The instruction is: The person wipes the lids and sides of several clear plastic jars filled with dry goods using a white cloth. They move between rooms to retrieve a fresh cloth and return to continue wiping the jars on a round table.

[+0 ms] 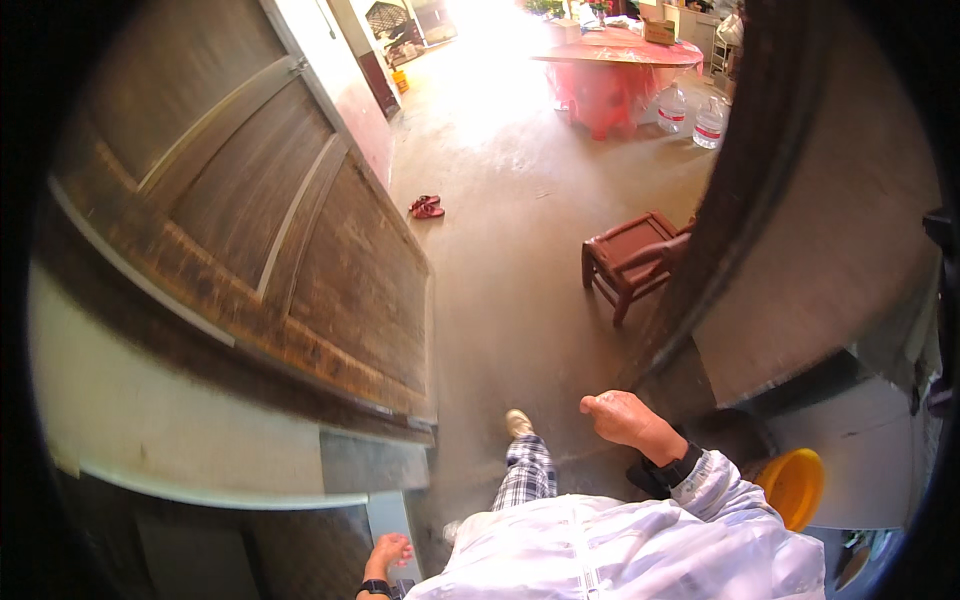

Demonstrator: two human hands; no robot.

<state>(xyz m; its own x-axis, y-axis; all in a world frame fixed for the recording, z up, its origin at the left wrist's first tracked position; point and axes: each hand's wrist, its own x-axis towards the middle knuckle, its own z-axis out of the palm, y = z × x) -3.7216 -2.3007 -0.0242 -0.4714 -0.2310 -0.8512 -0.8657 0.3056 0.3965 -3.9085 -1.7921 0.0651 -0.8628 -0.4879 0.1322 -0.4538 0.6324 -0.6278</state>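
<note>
My right hand (622, 420) is raised over the floor in a doorway, its back towards me and its fingers curled in. Nothing shows in it, though the palm is hidden. The dark wooden door frame (739, 202) is the nearest thing to it. Low on the left, my left hand (391, 551) hangs beside a pale upright edge (386, 510), fingers loosely bent and no object visible in them. Whether it touches that edge I cannot tell. Dark bands circle both wrists. One shoe (518, 424) is forward on the concrete floor (510, 300).
An old panelled wooden door (247, 202) stands at the left. Past the frame is a reddish-brown wooden chair (634, 251). Red slippers (427, 207) lie on the floor. Large water bottles (707, 124) stand near a red-covered round table (615, 49). A yellow basin (799, 487) is at my right.
</note>
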